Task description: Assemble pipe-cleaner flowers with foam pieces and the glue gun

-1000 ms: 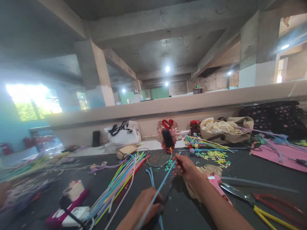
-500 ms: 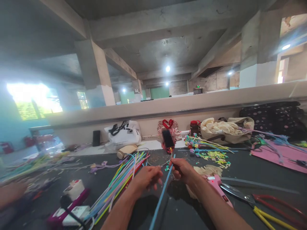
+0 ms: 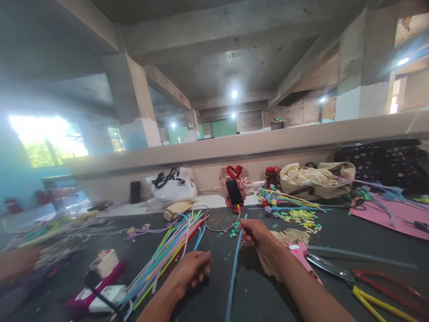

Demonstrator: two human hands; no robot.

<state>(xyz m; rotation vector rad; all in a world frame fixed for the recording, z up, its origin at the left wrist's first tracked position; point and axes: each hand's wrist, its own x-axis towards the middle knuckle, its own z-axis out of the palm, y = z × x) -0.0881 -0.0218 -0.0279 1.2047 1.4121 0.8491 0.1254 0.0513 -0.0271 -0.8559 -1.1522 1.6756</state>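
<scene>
Two hands are apart over the black table: the right hand pinches a blue stem near its far end, while the left hand sits loosely curled to the left of it, just short of other blue stems; nothing shows in the left hand, though whether its fingertips meet I cannot tell. The held stem runs from the right hand towards the bottom of the view, between the hands, its near end out of sight. The step looks like handling one stem by itself, apart from the coloured bundle on the left, and the next move seems to call for a steady right pinch and a free left hand to guide the loose length. Right of the right hand lie a pink glue gun and scissors. As for writing, the white bag bears large black lettering, partly covered and not readable as a word; the glue gun's pale label is too small to read, and no brand can be made out
</scene>
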